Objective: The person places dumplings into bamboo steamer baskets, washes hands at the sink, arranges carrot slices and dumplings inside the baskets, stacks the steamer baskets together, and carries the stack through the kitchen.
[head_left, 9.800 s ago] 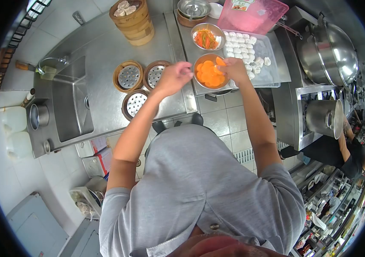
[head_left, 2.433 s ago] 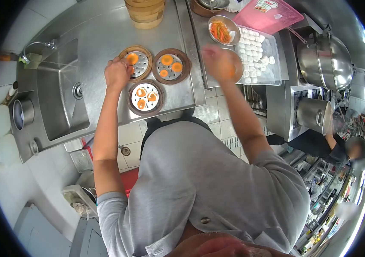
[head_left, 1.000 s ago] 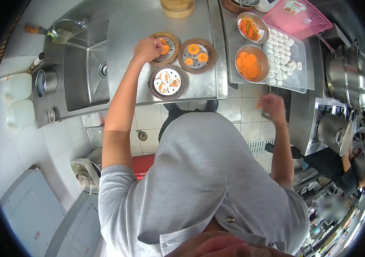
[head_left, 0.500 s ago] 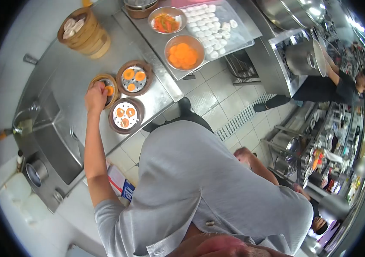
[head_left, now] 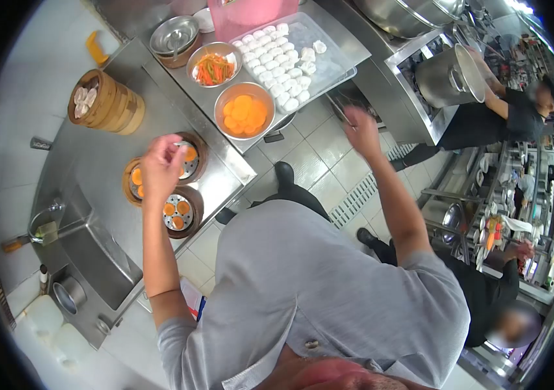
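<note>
My left hand hovers above three small round steamer baskets, its fingers loosely curled with a gap at the thumb and nothing visible between them. It partly covers the upper right basket and the left basket. The lower basket shows three orange slices, which look like carrot, on a perforated metal liner. Orange slices also lie in the other two. Over the floor, near the counter end, my right hand is raised; its fingers are blurred. Nearest to it are a tray of white dough pieces and a metal bowl of orange slices.
A bowl of orange and green strips stands by the tray. Stacked bamboo steamers stand at the back left; a sink is at the left. On the right, a person in black handles a large pot. Another person is lower right.
My left hand has lifted from the left basket and moved right. My right hand has risen from my side toward the counter end. The view has shifted; the lower-right person shows more.
</note>
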### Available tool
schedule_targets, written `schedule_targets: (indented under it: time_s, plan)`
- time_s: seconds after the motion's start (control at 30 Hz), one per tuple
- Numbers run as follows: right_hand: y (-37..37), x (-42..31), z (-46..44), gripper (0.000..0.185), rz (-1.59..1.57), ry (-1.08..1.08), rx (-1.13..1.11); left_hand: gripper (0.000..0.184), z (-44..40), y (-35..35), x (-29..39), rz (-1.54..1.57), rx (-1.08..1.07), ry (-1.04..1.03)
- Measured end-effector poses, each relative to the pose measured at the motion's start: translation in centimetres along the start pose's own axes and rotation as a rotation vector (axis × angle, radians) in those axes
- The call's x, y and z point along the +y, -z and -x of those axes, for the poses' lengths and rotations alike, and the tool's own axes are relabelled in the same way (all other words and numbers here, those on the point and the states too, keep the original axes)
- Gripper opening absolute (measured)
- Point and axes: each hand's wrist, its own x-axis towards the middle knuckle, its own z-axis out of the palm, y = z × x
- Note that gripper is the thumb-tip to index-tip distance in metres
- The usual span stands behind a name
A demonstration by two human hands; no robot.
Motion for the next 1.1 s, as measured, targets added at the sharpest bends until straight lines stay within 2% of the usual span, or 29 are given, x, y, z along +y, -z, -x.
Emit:
schedule_targets:
  time_s: [0.03,0.07,0.13,0.23,0.3,0.33,0.4,0.47,0.53,0.67,0.83,0.97,1.1]
  plan:
    - [0.6,-1.2,-5.3,0.047,0.06,0.133,0.071,0.017,-0.5,-1.6,1.0,0.015,-0.024,-0.016]
    - [1.5,-2.6,-9.4,0.048,0.116,0.169,0.049,0.019,-1.2,-3.0,3.3,-0.055,-0.051,-0.012]
    - [0.2,-1.2,-16.8,0.049,0.097,0.319,0.043,0.02,-2.6,-5.9,6.7,-0.058,-0.095,-0.041]
    - [-3.4,1.3,-24.8,0.046,0.28,0.27,-0.066,0.025,-5.8,-9.5,10.0,-0.139,-0.147,-0.05]
    - [-4.7,2.8,-27.3,0.042,0.419,0.365,-0.17,0.029,-8.5,-12.5,12.2,-0.248,-0.149,-0.071]
    - [-5.1,3.4,-27.9,0.041,0.493,0.412,-0.227,0.031,-9.9,-14.1,12.9,-0.266,-0.152,-0.099]
    - [-3.8,2.2,-27.6,0.037,0.535,0.31,-0.384,0.034,-13.4,-17.4,14.0,-0.296,-0.16,-0.165]
    - [-1.8,0.9,-26.5,0.034,0.532,0.227,-0.474,0.036,-17.1,-21.4,13.3,-0.411,-0.165,-0.329]
    - [-0.7,0.2,-25.0,0.032,0.474,0.173,-0.501,0.041,-20.5,-25.4,14.0,-0.562,-0.272,-0.247]
    - [0.5,0.3,-22.7,0.031,0.35,0.129,-0.464,0.049,-25.5,-31.9,13.0,-0.831,-0.354,-0.282]
    - [-0.9,3.8,-21.8,0.038,0.196,0.171,-0.359,0.052,-27.9,-36.4,12.0,-0.969,-0.416,-0.351]
    - [-0.7,4.1,-22.0,0.041,0.104,0.173,-0.363,0.046,-29.1,-38.0,10.6,-0.875,-0.448,-0.264]
    - [-0.3,3.3,-21.4,0.041,0.088,0.155,-0.284,0.049,-30.3,-37.4,9.1,-0.543,-0.39,-0.188]
